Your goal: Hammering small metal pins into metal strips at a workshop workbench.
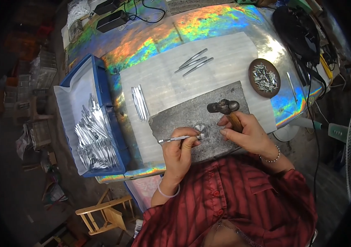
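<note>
My left hand point(178, 154) pinches a slender silver metal tool point(174, 139), shaped like tweezers, with one end over a small round metal block point(200, 129). That block rests on a dark grey slab point(175, 114). The fingers hide part of the tool's right end. In my right hand point(249, 133) is a ball-peen hammer point(225, 107), gripped by its wooden handle; its head is above the slab, to the right of the round block. Several similar slender tools point(140, 103) lie in a row left of the slab, and another few slender tools point(193, 62) lie loosely beyond it.
A blue crate point(120, 144) at the left holds a heap of silver tools point(95, 140). A brown bowl point(254, 88) of small metal pins stands at the right. White foam sheet point(155, 74) covers part of the shiny table. A black bag-like object point(295, 33) sits far right.
</note>
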Tool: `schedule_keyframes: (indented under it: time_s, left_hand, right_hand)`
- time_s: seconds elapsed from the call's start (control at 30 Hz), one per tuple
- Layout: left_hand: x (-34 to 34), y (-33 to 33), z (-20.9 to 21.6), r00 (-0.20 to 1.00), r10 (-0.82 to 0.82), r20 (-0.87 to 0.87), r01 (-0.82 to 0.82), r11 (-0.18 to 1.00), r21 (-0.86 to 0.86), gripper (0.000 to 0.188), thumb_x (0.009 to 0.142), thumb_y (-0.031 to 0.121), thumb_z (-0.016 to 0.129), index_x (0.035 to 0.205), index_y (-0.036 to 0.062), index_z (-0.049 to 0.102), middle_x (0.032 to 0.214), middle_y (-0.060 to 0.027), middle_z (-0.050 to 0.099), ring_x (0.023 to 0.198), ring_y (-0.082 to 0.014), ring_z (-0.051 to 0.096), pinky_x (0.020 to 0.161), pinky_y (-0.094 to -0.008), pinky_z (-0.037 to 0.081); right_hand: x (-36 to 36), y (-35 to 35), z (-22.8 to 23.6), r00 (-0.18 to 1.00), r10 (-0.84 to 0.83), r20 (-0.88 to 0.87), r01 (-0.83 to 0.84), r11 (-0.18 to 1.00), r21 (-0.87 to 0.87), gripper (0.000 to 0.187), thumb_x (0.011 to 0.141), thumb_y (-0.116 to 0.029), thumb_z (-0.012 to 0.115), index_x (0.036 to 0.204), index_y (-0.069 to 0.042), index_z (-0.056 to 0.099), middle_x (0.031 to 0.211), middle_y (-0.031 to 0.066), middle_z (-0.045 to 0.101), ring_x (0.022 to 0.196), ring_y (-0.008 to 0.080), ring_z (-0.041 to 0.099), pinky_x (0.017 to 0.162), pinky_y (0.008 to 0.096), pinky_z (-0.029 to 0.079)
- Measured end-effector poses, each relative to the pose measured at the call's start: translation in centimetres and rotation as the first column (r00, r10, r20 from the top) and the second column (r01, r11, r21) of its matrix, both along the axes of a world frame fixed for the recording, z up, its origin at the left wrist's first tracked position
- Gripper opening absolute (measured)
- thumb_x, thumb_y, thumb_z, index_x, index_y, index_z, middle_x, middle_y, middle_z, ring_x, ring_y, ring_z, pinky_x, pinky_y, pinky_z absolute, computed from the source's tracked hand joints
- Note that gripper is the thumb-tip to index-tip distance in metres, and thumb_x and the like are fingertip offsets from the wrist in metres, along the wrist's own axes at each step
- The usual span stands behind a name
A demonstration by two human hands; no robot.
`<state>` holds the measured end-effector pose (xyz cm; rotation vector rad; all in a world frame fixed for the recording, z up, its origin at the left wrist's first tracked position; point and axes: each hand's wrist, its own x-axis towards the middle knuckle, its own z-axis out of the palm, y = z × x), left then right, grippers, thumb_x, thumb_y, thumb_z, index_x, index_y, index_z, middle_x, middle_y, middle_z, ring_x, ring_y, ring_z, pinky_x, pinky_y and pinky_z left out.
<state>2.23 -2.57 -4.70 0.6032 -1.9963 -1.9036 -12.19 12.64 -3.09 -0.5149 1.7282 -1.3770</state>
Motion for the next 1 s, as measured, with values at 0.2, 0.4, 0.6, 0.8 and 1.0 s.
schedule_keyframes:
  time_s: [0.2,0.4,0.6,0.8,1.0]
  left_hand:
    - [-0.1,0.0,0.1,1.000,-0.009,-0.005,0.009,1.000,-0.015,0.007,0.090,0.004,0.049,0.094,-0.0012,0.050,0.093,-0.0123,0.058,0.070,-0.0114,0.058,0.065,-0.0218,0.049]
    - [-0.1,0.0,0.0,1.000,-0.006,-0.017,0.006,1.000,-0.021,0.006,0.091,0.004,0.047,0.094,-0.0015,0.049,0.093,-0.0128,0.057,0.071,-0.0114,0.058,0.065,-0.0224,0.049]
    - [-0.4,-0.1,0.3,0.996,-0.070,-0.053,0.046,0.932,-0.358,0.011,0.082,-0.005,0.053,0.092,-0.0013,0.052,0.087,-0.0121,0.059,0.071,-0.0179,0.060,0.064,-0.0257,0.049]
    - [-1.0,0.3,1.7,0.990,-0.142,0.016,0.104,0.641,-0.761,0.025,0.068,-0.005,0.059,0.091,0.0036,0.055,0.085,-0.0106,0.059,0.066,-0.0251,0.061,0.056,-0.0321,0.050]
    - [-0.3,-0.3,1.5,0.982,-0.186,-0.034,0.093,0.632,-0.769,0.026,0.066,-0.001,0.059,0.091,0.0028,0.057,0.085,-0.0122,0.060,0.066,-0.0281,0.062,0.055,-0.0340,0.050]
  right_hand:
    - [0.0,0.0,0.0,1.000,0.001,-0.005,-0.001,1.000,-0.003,0.024,0.077,-0.012,0.065,0.095,0.002,0.058,0.072,0.0064,0.061,0.067,0.0098,0.057,0.061,0.0251,0.046]
    - [0.0,0.0,-0.2,1.000,0.012,-0.016,-0.012,1.000,0.008,0.024,0.077,-0.013,0.065,0.095,0.001,0.058,0.073,0.0063,0.061,0.068,0.0098,0.057,0.062,0.0250,0.046]
    - [0.0,0.0,-0.1,0.995,0.025,-0.097,-0.023,1.000,0.020,0.026,0.077,-0.013,0.065,0.098,0.000,0.056,0.074,0.0056,0.060,0.066,0.0103,0.056,0.061,0.0250,0.045]
    - [0.9,-0.1,1.6,0.994,-0.038,0.098,0.062,0.966,-0.249,0.033,0.082,-0.007,0.058,0.113,-0.001,0.048,0.089,0.0056,0.058,0.066,0.0107,0.055,0.059,0.0246,0.045]
    - [0.7,-1.7,5.5,0.858,0.168,-0.486,-0.375,0.851,-0.368,0.040,0.074,-0.009,0.069,0.110,-0.001,0.054,0.085,0.0116,0.059,0.074,0.0247,0.061,0.059,0.0297,0.047]
